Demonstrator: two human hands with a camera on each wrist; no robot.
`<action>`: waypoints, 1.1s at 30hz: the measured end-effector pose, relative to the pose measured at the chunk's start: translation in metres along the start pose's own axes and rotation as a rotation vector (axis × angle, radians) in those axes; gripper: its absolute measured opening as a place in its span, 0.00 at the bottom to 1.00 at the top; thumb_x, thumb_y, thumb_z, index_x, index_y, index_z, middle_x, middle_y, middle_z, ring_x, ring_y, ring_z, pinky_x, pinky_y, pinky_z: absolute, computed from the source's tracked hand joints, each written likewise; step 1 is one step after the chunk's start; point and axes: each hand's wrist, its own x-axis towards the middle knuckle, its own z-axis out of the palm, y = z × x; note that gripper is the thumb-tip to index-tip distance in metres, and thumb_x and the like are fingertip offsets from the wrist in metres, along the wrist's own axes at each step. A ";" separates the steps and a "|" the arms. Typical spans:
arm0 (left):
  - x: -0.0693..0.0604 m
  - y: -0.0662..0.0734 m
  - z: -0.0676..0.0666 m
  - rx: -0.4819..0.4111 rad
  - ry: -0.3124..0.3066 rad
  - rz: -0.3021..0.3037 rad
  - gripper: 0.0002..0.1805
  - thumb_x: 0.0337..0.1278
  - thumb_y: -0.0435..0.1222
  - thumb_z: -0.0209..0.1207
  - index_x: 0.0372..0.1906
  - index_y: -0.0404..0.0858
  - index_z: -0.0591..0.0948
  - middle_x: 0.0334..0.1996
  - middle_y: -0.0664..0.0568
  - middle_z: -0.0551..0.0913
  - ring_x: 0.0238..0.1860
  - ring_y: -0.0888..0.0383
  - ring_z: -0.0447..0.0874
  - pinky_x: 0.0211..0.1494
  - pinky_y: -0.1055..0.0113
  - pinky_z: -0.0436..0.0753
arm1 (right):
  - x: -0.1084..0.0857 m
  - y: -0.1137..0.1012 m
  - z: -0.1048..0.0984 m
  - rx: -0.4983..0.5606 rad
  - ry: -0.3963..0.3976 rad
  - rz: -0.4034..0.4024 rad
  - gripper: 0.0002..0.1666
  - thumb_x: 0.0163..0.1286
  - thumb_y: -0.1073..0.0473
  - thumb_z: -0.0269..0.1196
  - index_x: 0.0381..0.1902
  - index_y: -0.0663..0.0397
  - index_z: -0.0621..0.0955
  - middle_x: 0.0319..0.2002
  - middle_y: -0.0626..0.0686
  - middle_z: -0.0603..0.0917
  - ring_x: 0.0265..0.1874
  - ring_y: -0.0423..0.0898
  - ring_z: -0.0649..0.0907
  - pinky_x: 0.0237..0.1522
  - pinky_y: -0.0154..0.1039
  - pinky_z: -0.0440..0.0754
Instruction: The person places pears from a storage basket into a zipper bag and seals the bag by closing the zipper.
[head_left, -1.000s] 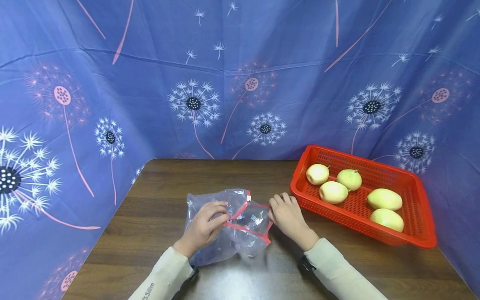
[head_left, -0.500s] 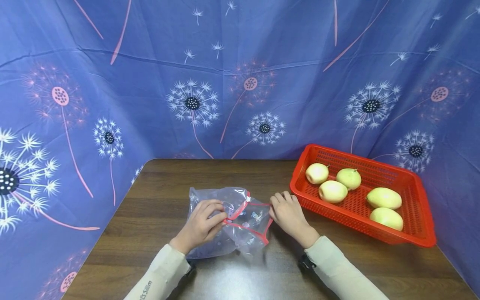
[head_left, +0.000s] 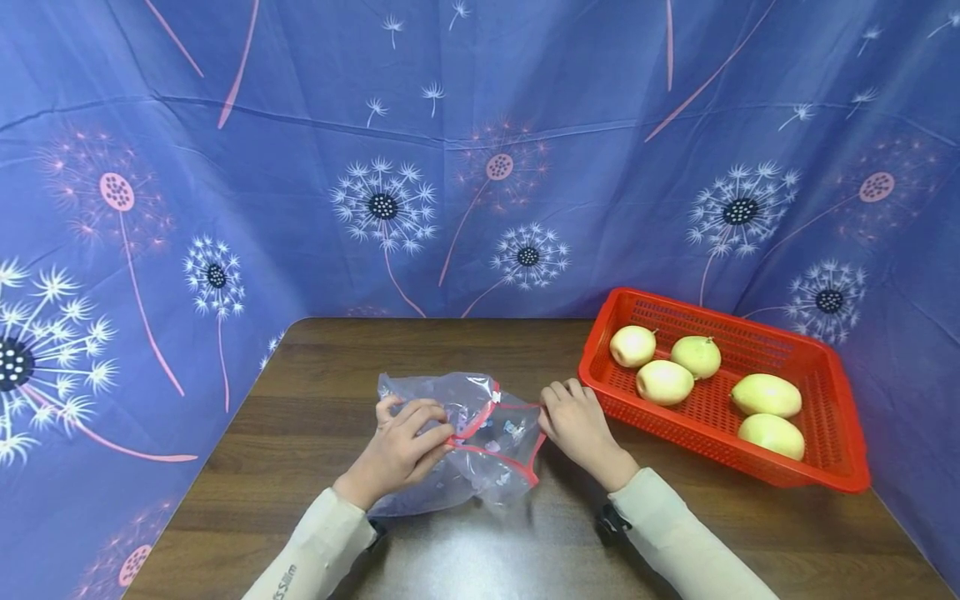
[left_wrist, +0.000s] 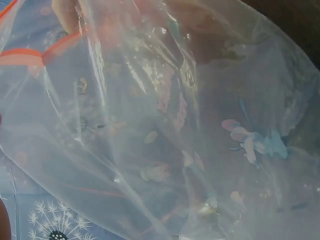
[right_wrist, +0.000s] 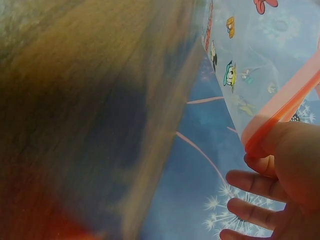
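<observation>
A clear plastic zip bag (head_left: 442,492) with a red-edged mouth and printed cartoon figures is held above the wooden table. At its mouth, my left hand (head_left: 397,450) pinches the red edge from the left. My right hand (head_left: 581,433) holds the opposite red corner; in the right wrist view its thumb and index finger pinch the red strip (right_wrist: 280,107), the other fingers loosely extended. The mouth gapes between the two hands, and a white slider (head_left: 496,397) sits on the far edge. The left wrist view is mostly filled by the bag's film (left_wrist: 150,130).
Right of my right hand stands a red plastic basket (head_left: 720,437) holding several pale yellow-green, pear-like fruits (head_left: 665,382). A blue dandelion-print cloth (head_left: 450,208) hangs behind the brown wooden table (head_left: 300,400).
My left hand shifts slightly left, and one of its fingers now lifts out at the left. The bag moves slightly with it. My right hand keeps its hold.
</observation>
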 end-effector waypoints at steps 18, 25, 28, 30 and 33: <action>-0.001 -0.001 -0.007 -0.007 -0.095 -0.082 0.19 0.78 0.48 0.44 0.40 0.44 0.83 0.42 0.53 0.82 0.44 0.55 0.79 0.49 0.42 0.62 | 0.004 -0.005 0.009 -0.047 -0.075 0.040 0.10 0.57 0.62 0.66 0.27 0.56 0.74 0.27 0.54 0.76 0.30 0.56 0.77 0.25 0.48 0.72; -0.006 -0.002 0.001 -0.012 -0.092 -0.107 0.19 0.79 0.47 0.43 0.41 0.44 0.82 0.42 0.53 0.80 0.43 0.55 0.79 0.48 0.43 0.65 | 0.001 -0.008 0.020 -0.044 -0.117 0.044 0.10 0.56 0.61 0.66 0.29 0.57 0.75 0.28 0.54 0.77 0.30 0.57 0.77 0.26 0.48 0.73; -0.005 -0.001 0.003 -0.010 -0.088 -0.113 0.19 0.79 0.47 0.43 0.41 0.44 0.82 0.42 0.52 0.80 0.42 0.55 0.79 0.46 0.44 0.65 | 0.000 -0.009 0.024 -0.052 -0.155 0.042 0.09 0.57 0.61 0.66 0.31 0.57 0.76 0.29 0.54 0.78 0.32 0.56 0.77 0.28 0.49 0.73; -0.005 -0.001 0.004 -0.006 -0.090 -0.115 0.19 0.79 0.47 0.43 0.41 0.44 0.82 0.42 0.52 0.80 0.42 0.55 0.79 0.46 0.44 0.65 | -0.001 -0.009 0.027 -0.061 -0.178 0.041 0.10 0.58 0.59 0.67 0.33 0.57 0.77 0.31 0.54 0.79 0.34 0.56 0.77 0.30 0.49 0.74; -0.005 -0.002 0.006 -0.003 -0.095 -0.121 0.20 0.80 0.47 0.41 0.42 0.44 0.82 0.42 0.51 0.80 0.41 0.54 0.79 0.46 0.43 0.65 | -0.002 -0.008 0.029 -0.063 -0.186 0.042 0.10 0.59 0.58 0.67 0.35 0.56 0.78 0.32 0.55 0.80 0.36 0.57 0.77 0.32 0.50 0.74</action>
